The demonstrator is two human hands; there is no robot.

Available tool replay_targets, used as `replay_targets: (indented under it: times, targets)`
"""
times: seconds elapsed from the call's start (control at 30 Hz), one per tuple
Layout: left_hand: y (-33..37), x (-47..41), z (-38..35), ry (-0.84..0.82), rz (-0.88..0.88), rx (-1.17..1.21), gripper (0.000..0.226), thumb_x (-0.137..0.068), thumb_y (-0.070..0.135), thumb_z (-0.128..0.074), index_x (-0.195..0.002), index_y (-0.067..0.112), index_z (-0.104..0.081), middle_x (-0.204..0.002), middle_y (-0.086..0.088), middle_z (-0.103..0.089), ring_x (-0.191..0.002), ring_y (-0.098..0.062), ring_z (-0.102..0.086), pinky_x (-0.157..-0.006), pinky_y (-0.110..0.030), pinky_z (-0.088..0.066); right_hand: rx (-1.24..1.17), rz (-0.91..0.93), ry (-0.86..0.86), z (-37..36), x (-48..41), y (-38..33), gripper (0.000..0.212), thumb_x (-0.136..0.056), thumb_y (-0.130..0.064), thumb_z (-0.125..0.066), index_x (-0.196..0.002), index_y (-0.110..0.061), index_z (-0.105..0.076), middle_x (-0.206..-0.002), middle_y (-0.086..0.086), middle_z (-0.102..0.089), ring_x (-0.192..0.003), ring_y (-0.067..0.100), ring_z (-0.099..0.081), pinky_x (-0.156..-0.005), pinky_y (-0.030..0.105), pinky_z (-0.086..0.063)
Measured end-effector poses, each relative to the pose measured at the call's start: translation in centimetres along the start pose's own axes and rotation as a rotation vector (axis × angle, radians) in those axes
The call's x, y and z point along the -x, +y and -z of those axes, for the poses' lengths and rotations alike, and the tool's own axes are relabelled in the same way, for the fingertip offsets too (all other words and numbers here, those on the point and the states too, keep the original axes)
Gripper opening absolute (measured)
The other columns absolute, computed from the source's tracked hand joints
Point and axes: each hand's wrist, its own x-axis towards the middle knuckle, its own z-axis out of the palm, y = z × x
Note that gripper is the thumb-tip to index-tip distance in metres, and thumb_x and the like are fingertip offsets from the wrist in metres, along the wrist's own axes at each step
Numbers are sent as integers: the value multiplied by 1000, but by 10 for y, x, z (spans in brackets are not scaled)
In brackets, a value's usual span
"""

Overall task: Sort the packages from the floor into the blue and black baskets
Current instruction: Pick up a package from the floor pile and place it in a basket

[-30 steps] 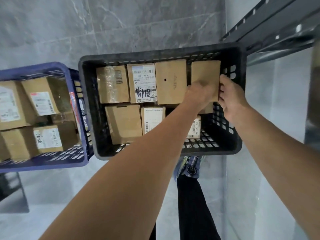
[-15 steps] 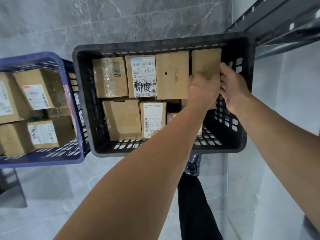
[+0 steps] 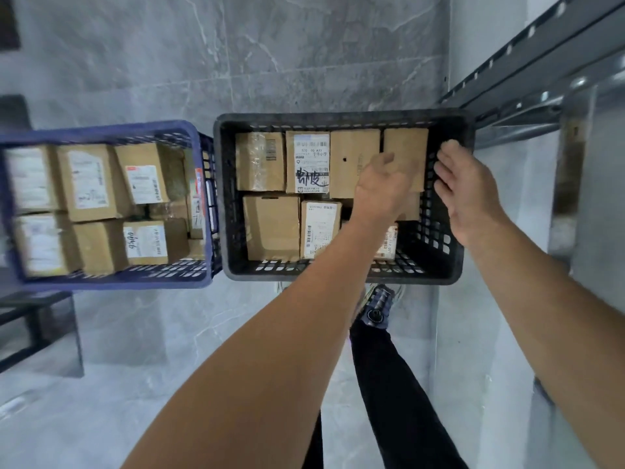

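On the left, the blue basket [image 3: 111, 282] stands on the grey floor [image 3: 169, 350], packed with brown packages [image 3: 145, 184], most with white labels. The black basket [image 3: 338, 118] sits just beside it on its right, their walls close or touching. It holds two rows of cartons; one in the back row, a labelled package [image 3: 307, 164], has black scrawl on its sticker.

The left hand [image 3: 382, 187] reaches into the black basket, with its thumb up and its fingers loosely curled in front of a plain box [image 3: 406, 147]. That box stands upright in the back right corner. The hand is blurred, so I cannot tell whether it grips the box. The right hand [image 3: 463, 194] hovers at the basket's right wall with its fingers spread and relaxed, a narrow gap between them and the box.

Below the basket a shoe [image 3: 377, 306] shows. A metal rack [image 3: 527, 79] runs along the far right.
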Motion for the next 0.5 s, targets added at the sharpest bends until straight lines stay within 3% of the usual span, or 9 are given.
replay_targets:
  times: [0.17, 0.33, 0.5]
  targets:
    - [47, 96, 43, 21, -71, -13, 59, -99, 33, -64, -153, 15, -47, -153, -6, -51, -139, -26, -49, -117, -48, -40, -53, 92, -33, -16, 90, -61, 51, -106, -39, -55, -151, -16, -51, -144, -6, -59, -140, 9, -50, -118, 28, -37]
    - [95, 186, 77, -12, -174, 21, 62, -103, 29, -62, -158, 12, -40, -159, -4, -46, -142, -20, -45, -117, -36, -37, -86, 199, -44, -17, 173, -124, 48, -103, -38, -60, -147, -21, -55, -145, -8, -59, -137, 4, -52, -114, 24, -39]
    - [134, 254, 104, -47, -240, 51, 56, -102, 36, -62, -154, 19, -46, -150, 3, -52, -131, -13, -51, -105, -36, -48, -131, 292, -14, -20, 255, -181, 37, -109, -25, -51, -145, -22, -56, -146, -6, -59, -136, 5, -53, -119, 29, -38]
